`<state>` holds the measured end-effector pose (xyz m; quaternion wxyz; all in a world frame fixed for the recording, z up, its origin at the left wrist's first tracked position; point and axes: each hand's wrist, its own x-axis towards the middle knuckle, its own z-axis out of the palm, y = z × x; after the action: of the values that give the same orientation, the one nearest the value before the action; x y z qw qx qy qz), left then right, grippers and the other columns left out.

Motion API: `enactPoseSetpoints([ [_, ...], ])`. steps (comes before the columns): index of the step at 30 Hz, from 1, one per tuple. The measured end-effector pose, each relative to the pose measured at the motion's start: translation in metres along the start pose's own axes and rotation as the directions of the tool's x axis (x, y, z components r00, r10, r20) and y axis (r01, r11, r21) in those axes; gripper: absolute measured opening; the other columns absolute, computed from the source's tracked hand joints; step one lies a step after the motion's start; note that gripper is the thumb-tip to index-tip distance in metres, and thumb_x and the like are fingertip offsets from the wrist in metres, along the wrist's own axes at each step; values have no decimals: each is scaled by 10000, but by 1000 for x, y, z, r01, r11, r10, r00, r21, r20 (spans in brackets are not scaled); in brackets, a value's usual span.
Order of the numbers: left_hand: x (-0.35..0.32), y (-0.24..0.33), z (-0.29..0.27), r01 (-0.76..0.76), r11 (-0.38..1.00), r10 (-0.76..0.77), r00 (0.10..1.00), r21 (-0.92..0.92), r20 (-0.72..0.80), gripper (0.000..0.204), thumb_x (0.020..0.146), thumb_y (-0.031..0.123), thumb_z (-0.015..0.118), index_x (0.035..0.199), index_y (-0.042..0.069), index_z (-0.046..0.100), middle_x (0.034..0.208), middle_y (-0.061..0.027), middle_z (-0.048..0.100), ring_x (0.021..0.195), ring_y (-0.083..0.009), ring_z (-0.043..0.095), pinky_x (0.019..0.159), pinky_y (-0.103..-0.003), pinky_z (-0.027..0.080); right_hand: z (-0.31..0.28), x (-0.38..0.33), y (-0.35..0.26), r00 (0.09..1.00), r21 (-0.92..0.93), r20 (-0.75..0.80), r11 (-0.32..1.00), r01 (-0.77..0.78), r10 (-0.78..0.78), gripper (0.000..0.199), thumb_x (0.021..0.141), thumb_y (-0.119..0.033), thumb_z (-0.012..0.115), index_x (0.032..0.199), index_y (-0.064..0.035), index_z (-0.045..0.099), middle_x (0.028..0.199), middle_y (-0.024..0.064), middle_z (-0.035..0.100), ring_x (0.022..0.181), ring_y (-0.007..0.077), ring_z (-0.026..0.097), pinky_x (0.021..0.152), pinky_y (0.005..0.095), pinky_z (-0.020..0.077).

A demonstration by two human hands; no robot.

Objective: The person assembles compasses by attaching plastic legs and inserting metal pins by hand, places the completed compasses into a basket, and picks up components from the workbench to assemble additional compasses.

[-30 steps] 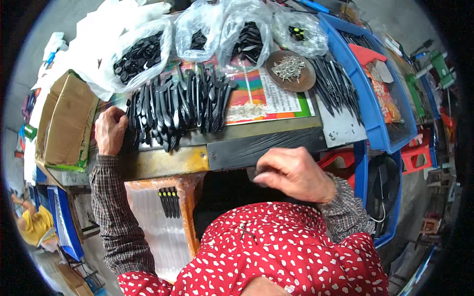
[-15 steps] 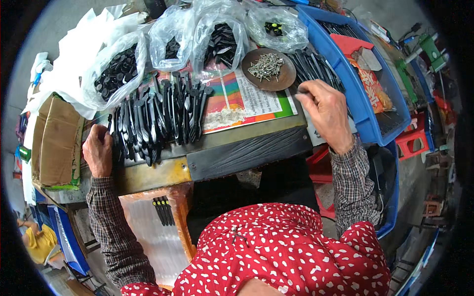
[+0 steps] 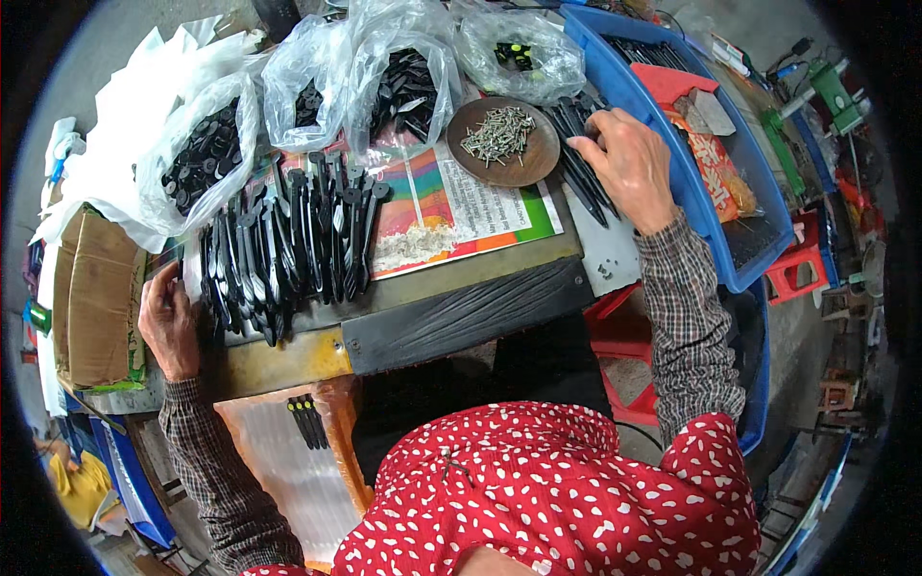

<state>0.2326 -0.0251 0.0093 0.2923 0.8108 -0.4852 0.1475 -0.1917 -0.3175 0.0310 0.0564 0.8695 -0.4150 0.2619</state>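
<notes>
Two hands work at opposite ends of the tabletop [image 3: 461,317]. The right hand [image 3: 629,168] rests on a small bundle of slim black plastic strips [image 3: 576,154], fingers curled down over them; whether the grip is closed on any strip I cannot tell. Just left of that hand sits a round brown dish [image 3: 538,163] of small metal screws [image 3: 499,132]. The left hand [image 3: 168,322] lies flat at the tabletop's edge, holding nothing, its fingers touching the near end of a big fan of long black parts [image 3: 288,240] just to its right.

As I judge it, the risk is a sleeve or wrist knocking the shallow dish and scattering screws into the glossy printed sheet [image 3: 451,216] beside it. The strips look smooth and slippery, so some could slide loose from a bundled hold. Beyond both hands, crinkled clear plastic bags [image 3: 403,58] hold more black parts.
</notes>
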Motion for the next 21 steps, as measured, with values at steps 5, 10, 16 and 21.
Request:
enactPoseSetpoints([
  [5, -6, 22, -7, 209, 922, -225, 974, -326, -11, 199, 896, 78, 535, 1067, 16, 616, 886, -30, 586, 756, -113, 536, 665, -251, 463, 10, 13, 19, 999, 14, 27, 1000, 27, -27, 303, 771, -266, 659, 716, 0, 524, 691, 181, 558, 689, 371, 571, 575, 469, 425],
  [10, -8, 31, -9, -4, 977, -28, 989, -212, -145, 201, 897, 82, 551, 1075, 4, 604, 921, -10, 585, 703, -38, 492, 580, -164, 411, 13, 18, 23, 993, -3, 1, 993, 119, -119, 260, 762, -227, 624, 689, -9, 503, 678, 184, 563, 683, 383, 569, 574, 478, 427],
  [16, -9, 86, -11, 199, 687, -192, 977, -699, 90, 189, 916, 54, 524, 1098, 12, 552, 857, -34, 622, 643, -16, 475, 549, -153, 375, 6, 28, 4, 989, -111, 101, 987, 116, -105, 63, 686, -47, 497, 706, 13, 506, 742, 223, 566, 739, 427, 559, 636, 535, 427],
  [21, 2, 112, -4, 207, 672, -89, 976, -711, 200, 195, 901, 19, 513, 1092, 0, 544, 792, -39, 600, 576, -29, 474, 494, -169, 379, 9, 27, 3, 989, -98, 68, 986, 137, -131, 62, 697, -46, 497, 692, 16, 499, 728, 227, 565, 719, 430, 559, 628, 526, 430],
])
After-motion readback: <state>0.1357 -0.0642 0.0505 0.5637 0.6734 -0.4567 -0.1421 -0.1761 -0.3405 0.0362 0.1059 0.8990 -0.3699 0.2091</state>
